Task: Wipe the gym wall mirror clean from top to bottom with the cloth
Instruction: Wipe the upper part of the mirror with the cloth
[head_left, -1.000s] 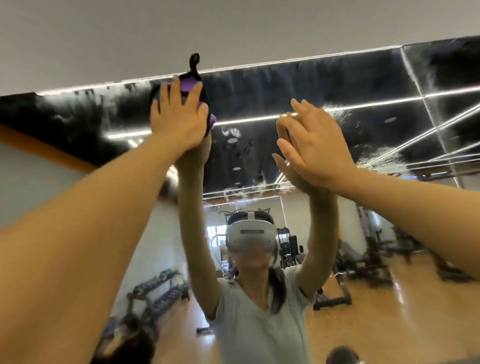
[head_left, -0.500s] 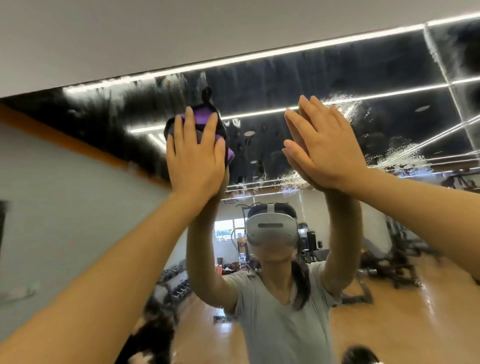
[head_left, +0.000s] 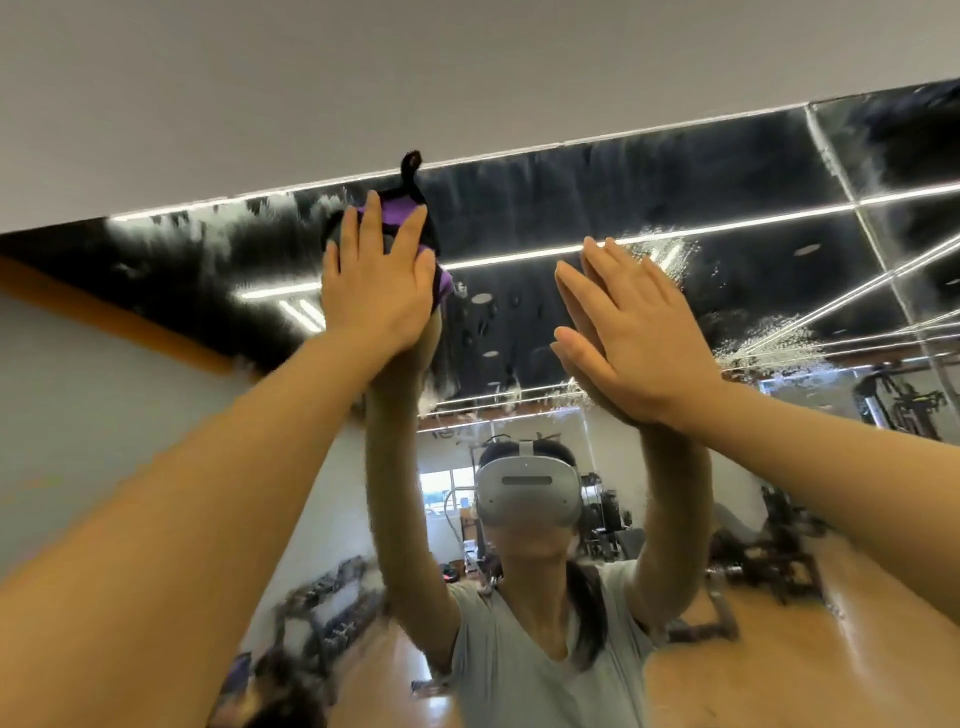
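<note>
The wall mirror (head_left: 727, 218) fills most of the view, and its top edge runs under a white wall band. A purple and black cloth (head_left: 400, 210) lies against the glass just below that top edge, a black loop sticking up above it. My left hand (head_left: 376, 280) presses the cloth flat with straight fingers. My right hand (head_left: 631, 332) lies flat on the glass to the right, fingers straight, holding nothing. Streaks and droplets show on the glass around both hands.
A vertical seam (head_left: 857, 208) between mirror panels runs at the upper right. The mirror reflects me, a dumbbell rack (head_left: 332, 597) at lower left and gym machines (head_left: 898, 405) at right on a wooden floor.
My left hand slid the cloth down from the top edge, then back up to it. My right hand stayed flat on the glass.
</note>
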